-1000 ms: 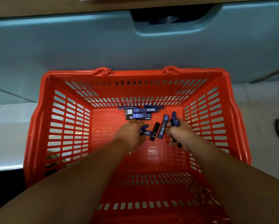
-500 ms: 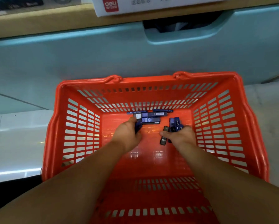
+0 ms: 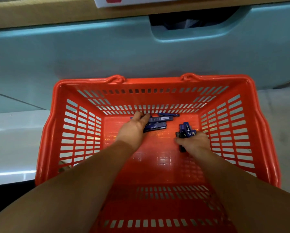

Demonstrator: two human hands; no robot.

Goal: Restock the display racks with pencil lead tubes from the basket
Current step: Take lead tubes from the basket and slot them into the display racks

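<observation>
At basket floor, far wall | left hand fingers spread flat over loose lead tubes, apparently raking them together, none gripped | right hand curled tight around a gathered bundle of tubes, count unclear, kept upright to free the left | orange basket before teal shelf base

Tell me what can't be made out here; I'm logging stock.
Head view:
- Tubes by the far wall: count unclear, left hand covers some.
- Bundle in right hand: count hidden by fingers.
- Tube labels: too blurred.
- White box: cut by the top edge.
</observation>
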